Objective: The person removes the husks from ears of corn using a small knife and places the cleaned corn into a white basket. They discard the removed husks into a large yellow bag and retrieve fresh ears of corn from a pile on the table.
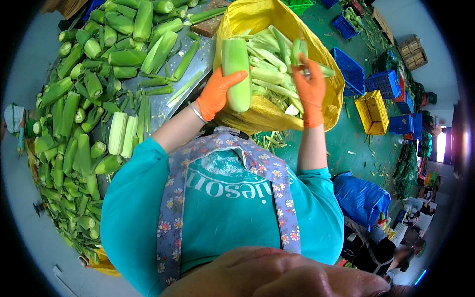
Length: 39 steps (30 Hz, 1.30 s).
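Note:
My left hand (pixel 220 92), in an orange glove, is closed around the side of a pale green ear of corn (pixel 237 69) with its husk on, held upright at the near left rim of a yellow sack (pixel 230 24). My gloved right hand (pixel 309 91) is over the sack's right side, fingers bent around a green strip of corn husk (pixel 299 48) that looks slightly blurred. Something small and shiny shows at its fingers; its kind is too small to tell. Loose pale husks (pixel 269 74) fill the sack beneath both hands.
A large heap of unshucked corn (pixel 74 109) covers the metal table (pixel 166 104) on my left. Trimmed pale ears (pixel 118 133) lie at its near edge. Blue crates (pixel 348 69) and a yellow crate (pixel 372 113) stand on the green floor. Another person (pixel 368 247) is at the lower right.

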{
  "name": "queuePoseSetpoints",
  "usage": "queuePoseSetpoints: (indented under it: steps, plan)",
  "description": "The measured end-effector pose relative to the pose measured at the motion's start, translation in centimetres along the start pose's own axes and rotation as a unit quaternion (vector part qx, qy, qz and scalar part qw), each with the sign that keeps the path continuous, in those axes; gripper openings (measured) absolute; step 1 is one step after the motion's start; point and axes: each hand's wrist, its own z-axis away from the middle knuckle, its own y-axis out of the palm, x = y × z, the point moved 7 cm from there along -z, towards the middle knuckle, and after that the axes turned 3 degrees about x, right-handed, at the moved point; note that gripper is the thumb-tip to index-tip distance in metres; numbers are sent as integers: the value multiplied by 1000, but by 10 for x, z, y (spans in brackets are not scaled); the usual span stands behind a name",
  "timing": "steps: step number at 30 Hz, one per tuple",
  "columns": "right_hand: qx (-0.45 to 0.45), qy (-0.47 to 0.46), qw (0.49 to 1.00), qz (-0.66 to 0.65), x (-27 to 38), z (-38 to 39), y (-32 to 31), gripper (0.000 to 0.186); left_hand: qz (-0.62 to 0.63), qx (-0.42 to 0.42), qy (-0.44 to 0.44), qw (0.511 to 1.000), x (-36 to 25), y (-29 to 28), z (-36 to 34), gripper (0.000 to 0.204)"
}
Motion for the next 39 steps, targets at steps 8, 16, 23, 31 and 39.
queuePoseSetpoints:
  steps: [8,16,23,31,39]
  plan:
    - [76,45,971,-223,37,42,55,28,-159,-14,95,983,-4,25,2,45]
    - [14,-26,996,-85,44,47,49,15,-41,-5,59,997,16,15,-6,44]
    - [68,172,935,-301,6,45,51,15,136,34,-1,990,19,12,-10,50]
    - [77,253,867,-423,17,53,47,15,296,58,-82,950,39,17,-15,62]
    - [-49,195,896,-396,-38,30,-16,20,269,35,-105,957,43,-7,-23,51]
